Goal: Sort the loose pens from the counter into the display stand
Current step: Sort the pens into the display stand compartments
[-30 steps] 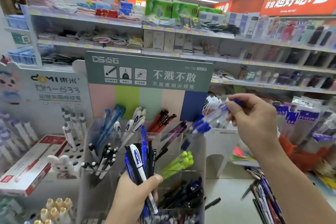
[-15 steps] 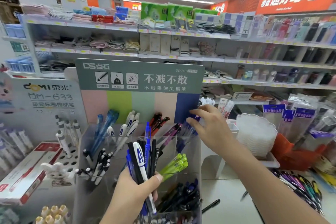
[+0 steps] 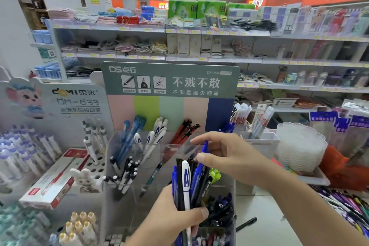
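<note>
Pens (image 3: 189, 181): slim plastic barrels, blue, black, one white with a blue "A" mark, bunched upright in the left hand (image 3: 175, 211). Grip is wrapped round the lower half of the bundle, thumb across the front, tips fanning out above the fist.

Right hand (image 3: 225, 156) reaches in from the right, palm down, just above the bundle tops. Thumb and forefinger pinch a blue pen (image 3: 204, 150) at its upper end; other fingers are loosely extended toward the left.

Display stand (image 3: 139, 146) directly behind both grips: clear plastic compartments, glossy, with a grey-green card header and pastel stripes. Compartments beyond the left grip hold blue translucent pens, white ones, red-black ones. Lower compartments hold black-and-white stubby pens to the left of the grip and a dark blue-black heap to its right, with yellow-green pens just beside the bundle.

Bench (image 3: 265, 221) is pale and smooth. One loose black pen (image 3: 246, 223) lies on it right of the left grip; a spread of mixed loose pens (image 3: 347, 209) lies well to the right, below the right forearm.

Left of the grips: a red-and-white flat box (image 3: 54, 179), a small white rabbit figure (image 3: 85, 179), a perforated pen holder. Background: shop shelves with folded cloth and packaged goods, ceiling strip lights, an orange wall sign.
</note>
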